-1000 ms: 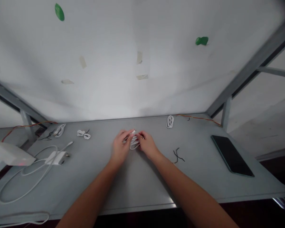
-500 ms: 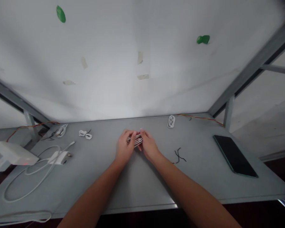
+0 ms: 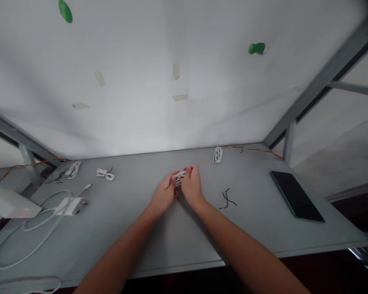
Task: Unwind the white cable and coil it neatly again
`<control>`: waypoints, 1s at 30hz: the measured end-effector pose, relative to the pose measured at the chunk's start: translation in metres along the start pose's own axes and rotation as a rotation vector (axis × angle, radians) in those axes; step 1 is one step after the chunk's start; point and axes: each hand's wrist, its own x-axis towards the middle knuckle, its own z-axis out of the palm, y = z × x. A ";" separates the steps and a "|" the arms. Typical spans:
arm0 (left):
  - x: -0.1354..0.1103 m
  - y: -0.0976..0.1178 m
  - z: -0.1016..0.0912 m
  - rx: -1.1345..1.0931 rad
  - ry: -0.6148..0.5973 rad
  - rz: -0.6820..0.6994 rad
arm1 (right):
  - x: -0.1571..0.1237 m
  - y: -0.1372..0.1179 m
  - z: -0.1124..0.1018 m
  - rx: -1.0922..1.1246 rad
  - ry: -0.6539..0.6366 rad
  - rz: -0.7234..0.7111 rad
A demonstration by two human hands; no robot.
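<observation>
Both my hands meet over the middle of the grey table (image 3: 178, 228). My left hand (image 3: 164, 192) and my right hand (image 3: 192, 184) are closed together on a small bundle of coiled white cable (image 3: 180, 177), which shows between the fingertips. The rest of the bundle is hidden behind my fingers.
Black twist ties (image 3: 227, 199) lie just right of my hands, and a dark tablet (image 3: 296, 196) lies further right. A coiled white cable (image 3: 217, 154) sits at the back. To the left are a white charger with a long cable (image 3: 68, 205), two small cable bundles (image 3: 104, 174) and a white box (image 3: 9, 203).
My hands have drawn closer together and shifted slightly right and back. The loose cable loops seen a second ago are now squeezed into a tight bundle between them.
</observation>
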 end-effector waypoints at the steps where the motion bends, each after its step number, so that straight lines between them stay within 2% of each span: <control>1: -0.001 0.000 0.000 0.010 -0.033 -0.020 | 0.000 -0.001 0.001 -0.005 0.004 -0.010; 4: -0.004 0.002 -0.001 0.025 -0.060 -0.064 | 0.003 -0.006 -0.001 -0.022 -0.088 -0.076; 6: -0.004 0.002 -0.004 0.000 -0.037 -0.069 | 0.011 -0.014 -0.016 -0.076 -0.191 -0.150; 8: -0.003 0.001 -0.009 -0.004 0.004 -0.073 | 0.022 -0.025 -0.048 -0.237 -0.252 -0.209; 9: -0.001 0.000 -0.012 0.014 0.028 -0.073 | 0.028 -0.030 -0.069 -0.384 -0.241 -0.208; 11: 0.002 -0.003 -0.018 0.068 0.089 -0.059 | 0.036 -0.037 -0.117 -0.718 -0.188 -0.107; 13: 0.005 -0.006 -0.023 0.120 0.140 -0.036 | 0.034 -0.037 -0.160 -0.949 -0.163 -0.006; 15: 0.007 -0.007 -0.026 0.149 0.182 -0.020 | 0.021 -0.031 -0.186 -1.077 -0.153 0.105; 16: 0.008 -0.007 -0.026 0.157 0.195 -0.019 | 0.011 -0.025 -0.192 -1.102 -0.138 0.144; 18: 0.007 -0.005 -0.026 0.167 0.206 -0.019 | -0.011 -0.012 -0.189 -1.113 -0.100 0.173; 22: 0.002 0.001 -0.024 0.173 0.178 -0.003 | -0.044 0.012 -0.161 -1.072 -0.002 0.128; 26: -0.001 0.004 -0.023 0.175 0.144 0.008 | -0.053 0.019 -0.140 -0.951 0.030 0.093; 30: 0.000 0.002 -0.024 0.134 0.154 0.019 | -0.051 0.013 -0.139 -0.824 -0.017 0.107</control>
